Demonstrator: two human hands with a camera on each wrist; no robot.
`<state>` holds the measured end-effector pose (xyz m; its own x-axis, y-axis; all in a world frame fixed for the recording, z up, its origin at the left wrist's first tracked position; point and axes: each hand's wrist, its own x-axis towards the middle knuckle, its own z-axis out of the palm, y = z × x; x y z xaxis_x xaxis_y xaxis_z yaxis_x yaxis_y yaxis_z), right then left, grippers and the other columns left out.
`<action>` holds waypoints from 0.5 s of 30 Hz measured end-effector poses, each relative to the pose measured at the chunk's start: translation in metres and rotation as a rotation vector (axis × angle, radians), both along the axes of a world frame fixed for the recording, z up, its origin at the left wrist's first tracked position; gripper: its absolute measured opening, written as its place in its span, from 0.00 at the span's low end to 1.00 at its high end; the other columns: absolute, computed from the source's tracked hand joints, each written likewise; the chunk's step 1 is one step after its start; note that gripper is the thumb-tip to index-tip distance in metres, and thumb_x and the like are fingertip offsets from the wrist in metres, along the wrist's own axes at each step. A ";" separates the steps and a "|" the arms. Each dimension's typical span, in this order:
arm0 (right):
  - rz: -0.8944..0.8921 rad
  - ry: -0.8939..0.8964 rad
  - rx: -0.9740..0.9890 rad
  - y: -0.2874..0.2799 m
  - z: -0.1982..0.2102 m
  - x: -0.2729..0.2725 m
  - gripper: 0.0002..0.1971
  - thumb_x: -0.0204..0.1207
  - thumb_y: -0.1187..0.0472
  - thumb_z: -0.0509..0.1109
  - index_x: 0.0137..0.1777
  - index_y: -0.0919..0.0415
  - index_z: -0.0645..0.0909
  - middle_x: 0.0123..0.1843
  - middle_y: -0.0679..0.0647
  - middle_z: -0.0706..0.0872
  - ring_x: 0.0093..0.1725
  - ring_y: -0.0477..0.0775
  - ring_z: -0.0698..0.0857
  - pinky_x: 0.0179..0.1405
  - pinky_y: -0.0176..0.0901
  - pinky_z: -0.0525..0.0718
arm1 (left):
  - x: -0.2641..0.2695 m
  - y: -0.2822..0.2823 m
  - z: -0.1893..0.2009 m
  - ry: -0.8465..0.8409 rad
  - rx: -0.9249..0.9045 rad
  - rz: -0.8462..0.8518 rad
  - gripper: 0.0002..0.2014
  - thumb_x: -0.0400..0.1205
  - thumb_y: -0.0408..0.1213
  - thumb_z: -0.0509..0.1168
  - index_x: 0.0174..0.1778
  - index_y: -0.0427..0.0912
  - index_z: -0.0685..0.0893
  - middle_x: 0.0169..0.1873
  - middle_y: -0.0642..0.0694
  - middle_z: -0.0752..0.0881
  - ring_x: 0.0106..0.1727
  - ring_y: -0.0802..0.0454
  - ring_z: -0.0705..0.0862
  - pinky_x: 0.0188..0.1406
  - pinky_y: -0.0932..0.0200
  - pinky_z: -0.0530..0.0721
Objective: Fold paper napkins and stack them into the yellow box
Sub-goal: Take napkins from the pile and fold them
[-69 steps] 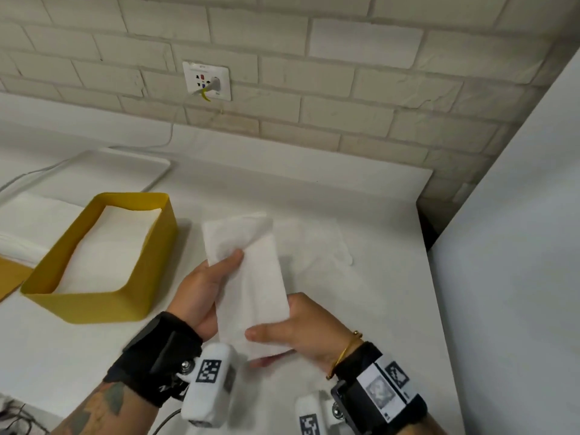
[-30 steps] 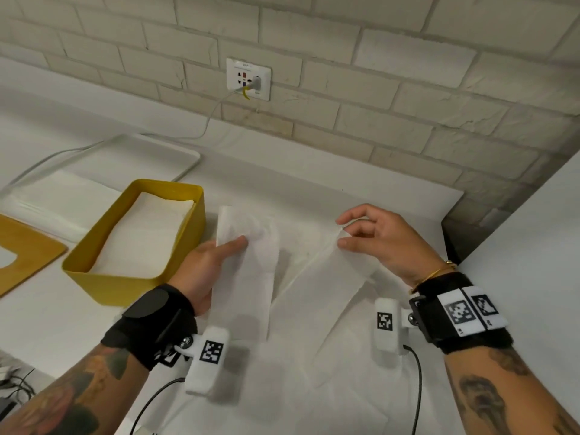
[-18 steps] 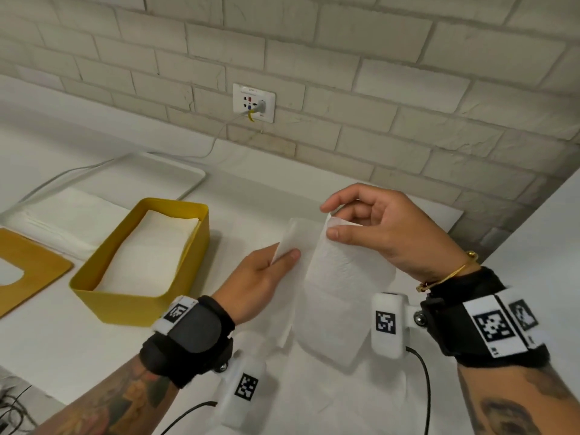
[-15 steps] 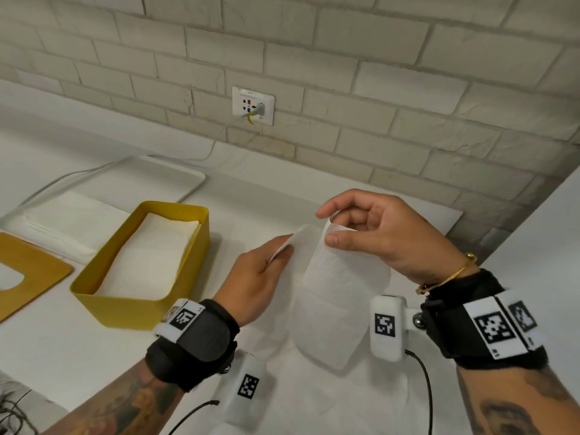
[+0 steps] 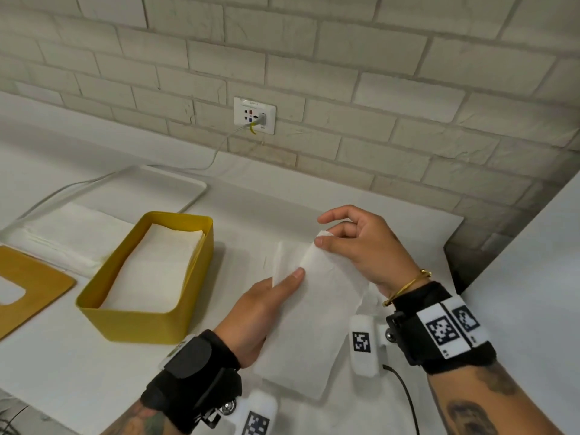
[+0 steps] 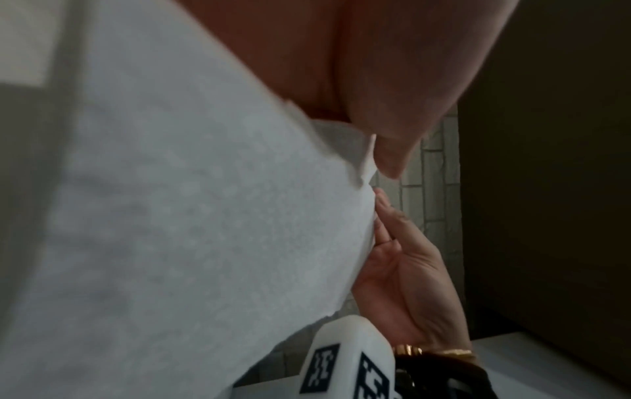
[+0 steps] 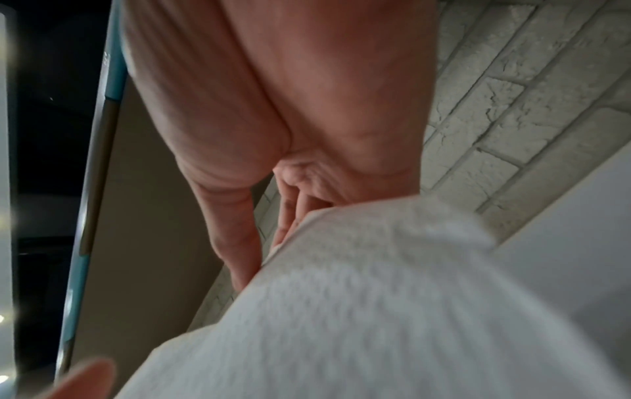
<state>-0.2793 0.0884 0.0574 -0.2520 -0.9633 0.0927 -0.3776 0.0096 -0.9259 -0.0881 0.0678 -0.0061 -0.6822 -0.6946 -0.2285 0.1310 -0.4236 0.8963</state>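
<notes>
Both hands on one white paper napkin [image 5: 317, 312], held above the white tabletop [image 5: 62, 356] just right of the yellow box.

Left hand [image 5: 260, 312]: thumb lies straight across the top face of the napkin's left side, tip near the upper left part. The other fingers are under the paper and hidden in the head view. In the left wrist view the palm sits against the sheet [image 6: 170, 216], so it holds the napkin between thumb and fingers.

Right hand [image 5: 361, 246]: thumb and a finger pinch the napkin's far top corner, a small tip of paper sticking up between them. Index finger arches above, not touching the paper. Right wrist view shows the curled fingers above the napkin edge [image 7: 375, 297], blurred.

Napkin: long folded strip, running from the right hand's pinch down toward the person, lower end hanging free between the two wrist cameras. More loose white paper lies flat on the table beneath it.

Yellow rectangular open-top box [image 5: 138, 321]: sits on the table left of the hands, apart from them. Inside is a stack of folded white napkins [image 5: 157, 271], filling its floor, below the rim.

Left of the box: a flat pile of unfolded white napkins [image 5: 66, 233], a yellow lid with a cutout [image 5: 28, 284] at the left edge, and a white tray [image 5: 150, 189] behind.
</notes>
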 end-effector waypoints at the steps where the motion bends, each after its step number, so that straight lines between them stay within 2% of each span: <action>1: -0.018 0.008 0.013 -0.002 -0.005 0.002 0.13 0.75 0.62 0.81 0.57 0.51 0.86 0.38 0.49 0.92 0.42 0.46 0.88 0.54 0.47 0.85 | 0.002 0.001 -0.003 -0.002 -0.008 -0.009 0.20 0.82 0.45 0.67 0.65 0.36 0.87 0.58 0.35 0.91 0.59 0.36 0.91 0.62 0.43 0.88; 5: -0.207 -0.066 0.026 -0.002 -0.027 0.002 0.16 0.73 0.51 0.82 0.59 0.47 0.84 0.48 0.47 0.93 0.53 0.45 0.89 0.51 0.41 0.81 | 0.009 -0.004 -0.015 -0.014 0.003 0.046 0.15 0.81 0.37 0.69 0.60 0.33 0.88 0.55 0.32 0.92 0.55 0.34 0.91 0.59 0.41 0.89; 8: -0.335 -0.260 0.096 0.008 -0.047 0.001 0.24 0.71 0.44 0.81 0.65 0.49 0.82 0.58 0.50 0.90 0.59 0.50 0.88 0.55 0.47 0.85 | 0.018 -0.012 -0.020 0.044 0.089 0.095 0.15 0.83 0.35 0.67 0.64 0.32 0.86 0.57 0.32 0.91 0.58 0.33 0.90 0.58 0.41 0.90; 10: -0.282 -0.444 0.209 0.017 -0.062 0.004 0.27 0.69 0.42 0.80 0.65 0.54 0.84 0.59 0.56 0.92 0.59 0.55 0.90 0.60 0.54 0.88 | 0.022 -0.016 -0.022 0.090 0.147 0.107 0.17 0.83 0.35 0.67 0.67 0.34 0.84 0.59 0.31 0.90 0.59 0.32 0.90 0.57 0.40 0.90; 11: -0.225 -0.536 0.250 0.021 -0.068 0.007 0.27 0.70 0.43 0.79 0.64 0.58 0.86 0.56 0.57 0.93 0.56 0.55 0.92 0.59 0.54 0.89 | 0.024 -0.018 -0.023 0.107 0.168 0.105 0.17 0.82 0.34 0.68 0.67 0.35 0.84 0.59 0.31 0.90 0.59 0.32 0.90 0.58 0.39 0.90; 13: -0.123 -0.658 0.282 0.025 -0.074 0.016 0.25 0.76 0.45 0.75 0.64 0.64 0.88 0.47 0.56 0.93 0.43 0.50 0.92 0.46 0.48 0.89 | 0.026 -0.019 -0.025 0.132 0.195 0.083 0.17 0.81 0.32 0.72 0.67 0.37 0.84 0.60 0.31 0.90 0.59 0.32 0.90 0.59 0.37 0.89; 14: -0.100 -0.703 0.290 0.025 -0.077 0.020 0.25 0.77 0.46 0.74 0.64 0.65 0.88 0.47 0.55 0.93 0.42 0.49 0.91 0.43 0.46 0.89 | 0.026 -0.019 -0.026 0.146 0.204 0.065 0.18 0.79 0.32 0.74 0.66 0.39 0.85 0.61 0.31 0.89 0.60 0.31 0.89 0.60 0.36 0.89; 15: -0.088 -0.735 0.297 0.024 -0.080 0.022 0.25 0.77 0.46 0.75 0.65 0.65 0.88 0.51 0.56 0.93 0.47 0.51 0.92 0.48 0.49 0.90 | 0.026 -0.018 -0.028 0.161 0.210 0.052 0.18 0.77 0.32 0.73 0.64 0.40 0.87 0.62 0.31 0.89 0.62 0.30 0.89 0.62 0.34 0.87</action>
